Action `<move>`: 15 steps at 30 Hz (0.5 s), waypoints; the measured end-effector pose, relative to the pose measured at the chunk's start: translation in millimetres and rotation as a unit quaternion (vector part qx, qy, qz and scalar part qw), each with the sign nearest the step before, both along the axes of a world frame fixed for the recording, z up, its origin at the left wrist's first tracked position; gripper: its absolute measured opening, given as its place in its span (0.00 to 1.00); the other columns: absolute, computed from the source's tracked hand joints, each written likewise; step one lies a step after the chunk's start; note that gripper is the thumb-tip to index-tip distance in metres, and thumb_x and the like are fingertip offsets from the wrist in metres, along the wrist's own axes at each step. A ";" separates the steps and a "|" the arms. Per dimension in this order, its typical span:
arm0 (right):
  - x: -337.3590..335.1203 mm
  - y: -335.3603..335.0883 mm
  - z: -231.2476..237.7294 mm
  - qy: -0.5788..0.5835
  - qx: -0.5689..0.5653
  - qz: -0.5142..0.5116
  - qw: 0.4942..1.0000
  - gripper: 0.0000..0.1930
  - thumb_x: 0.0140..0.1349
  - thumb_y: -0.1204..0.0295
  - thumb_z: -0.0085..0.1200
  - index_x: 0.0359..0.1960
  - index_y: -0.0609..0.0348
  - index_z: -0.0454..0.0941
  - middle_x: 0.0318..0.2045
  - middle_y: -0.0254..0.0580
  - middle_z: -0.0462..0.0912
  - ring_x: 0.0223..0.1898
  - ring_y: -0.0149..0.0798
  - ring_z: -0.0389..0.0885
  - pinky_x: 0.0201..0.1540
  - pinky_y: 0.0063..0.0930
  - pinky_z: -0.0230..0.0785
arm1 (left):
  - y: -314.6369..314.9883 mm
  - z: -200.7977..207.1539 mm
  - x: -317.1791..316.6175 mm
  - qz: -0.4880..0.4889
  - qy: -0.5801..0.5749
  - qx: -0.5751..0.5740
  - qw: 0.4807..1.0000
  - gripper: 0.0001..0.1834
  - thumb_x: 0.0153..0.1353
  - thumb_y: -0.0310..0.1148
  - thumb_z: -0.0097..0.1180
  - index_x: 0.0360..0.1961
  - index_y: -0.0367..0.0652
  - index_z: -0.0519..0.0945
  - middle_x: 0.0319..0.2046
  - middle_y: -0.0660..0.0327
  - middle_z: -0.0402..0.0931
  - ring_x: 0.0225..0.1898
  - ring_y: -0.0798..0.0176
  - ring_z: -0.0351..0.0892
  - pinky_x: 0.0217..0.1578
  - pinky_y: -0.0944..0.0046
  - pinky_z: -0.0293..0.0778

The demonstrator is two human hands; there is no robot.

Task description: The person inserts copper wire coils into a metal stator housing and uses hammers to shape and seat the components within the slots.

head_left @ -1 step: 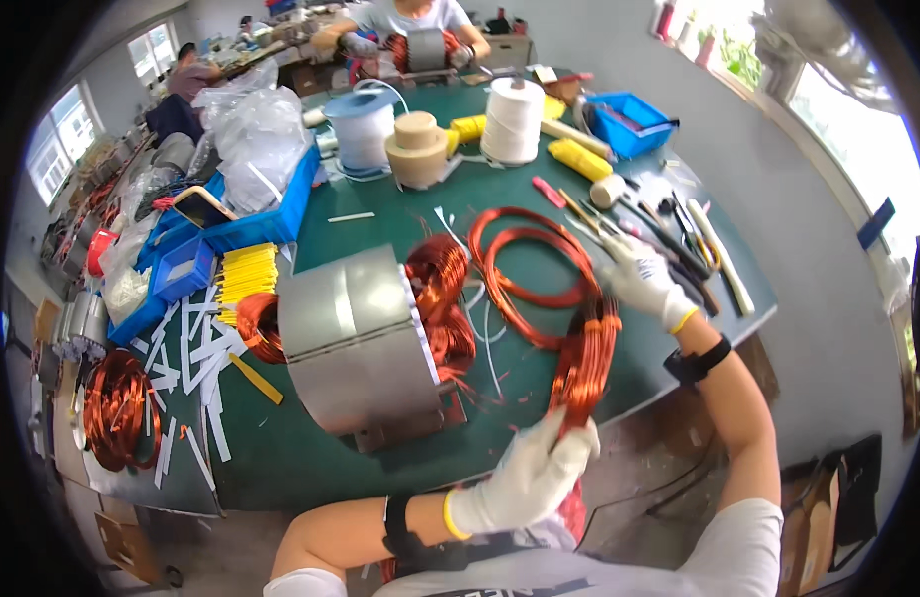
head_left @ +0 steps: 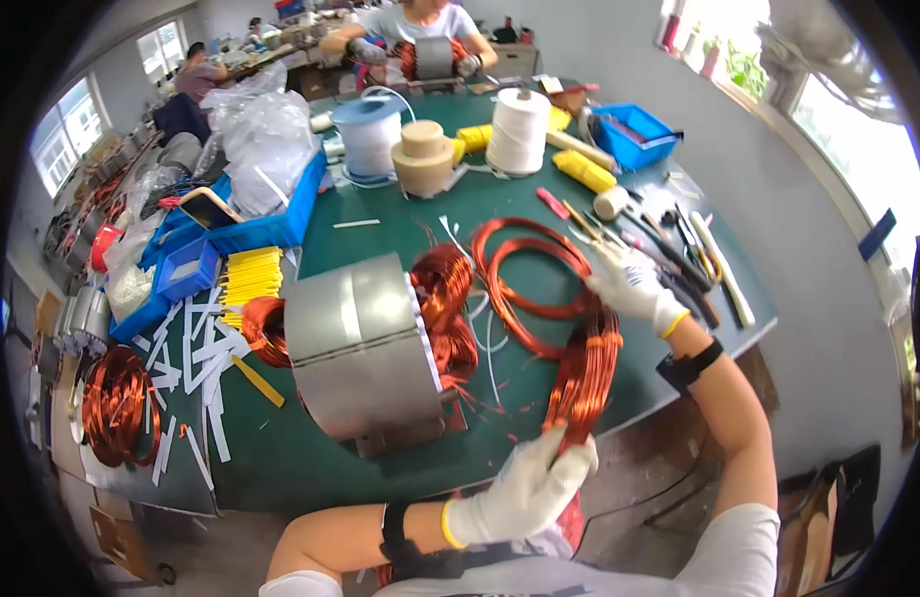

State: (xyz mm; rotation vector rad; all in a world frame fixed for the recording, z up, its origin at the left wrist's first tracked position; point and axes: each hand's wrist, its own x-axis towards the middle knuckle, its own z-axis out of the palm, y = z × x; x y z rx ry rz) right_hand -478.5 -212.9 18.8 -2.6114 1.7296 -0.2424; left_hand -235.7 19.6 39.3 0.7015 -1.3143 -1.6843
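Note:
My left hand (head_left: 525, 488), in a white glove with a yellow cuff, is closed round the near end of a bundle of copper wire coils (head_left: 582, 378). The bundle slants up and away, tied near its far end. My gloved right hand (head_left: 634, 287) is beside that far end, fingers partly spread; whether they touch the wire I cannot tell. Left of the bundle lies a grey metal stator core (head_left: 351, 343) on its side, with copper windings (head_left: 442, 298) bulging from both ends. Loose copper wire rings (head_left: 485, 264) lie beyond the bundle.
Hand tools (head_left: 684, 249) lie at the right. White thread (head_left: 517, 131), tape rolls (head_left: 422, 164) and a blue bin (head_left: 634, 137) stand farther back. Yellow strips (head_left: 251, 279), white strips (head_left: 196, 343) and a wire coil (head_left: 122, 408) lie left. A co-worker (head_left: 420, 25) handles another stator (head_left: 435, 60).
My right hand has shifted slightly left and nearer, toward the far end of the coil bundle. The left hand keeps its grip. The whole view has moved a little.

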 end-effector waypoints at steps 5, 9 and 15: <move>46.6 -57.8 9.8 0.079 0.097 -0.016 0.992 0.25 0.65 0.54 0.51 0.55 0.60 0.71 0.52 0.59 0.77 0.55 0.56 0.76 0.56 0.44 0.69 | 7.9 11.6 28.3 -0.053 -0.079 -0.124 0.988 0.14 0.70 0.39 0.45 0.41 0.37 0.71 0.25 0.53 0.72 0.24 0.51 0.74 0.28 0.60 0.69; 69.1 -113.6 0.3 0.067 0.114 -0.043 0.990 0.20 0.65 0.57 0.52 0.49 0.59 0.73 0.46 0.56 0.81 0.50 0.56 0.79 0.52 0.44 0.71 | 15.3 -0.6 54.3 -0.063 -0.115 -0.138 0.982 0.16 0.71 0.41 0.45 0.42 0.36 0.72 0.23 0.55 0.70 0.23 0.54 0.72 0.28 0.61 0.68; 91.7 -135.4 10.8 -0.121 -0.073 -0.029 0.990 0.22 0.64 0.57 0.54 0.54 0.57 0.72 0.52 0.58 0.78 0.53 0.55 0.77 0.56 0.42 0.69 | -7.9 10.3 48.3 -0.070 -0.111 -0.075 0.989 0.22 0.73 0.49 0.41 0.41 0.38 0.72 0.22 0.60 0.67 0.23 0.62 0.68 0.29 0.63 0.67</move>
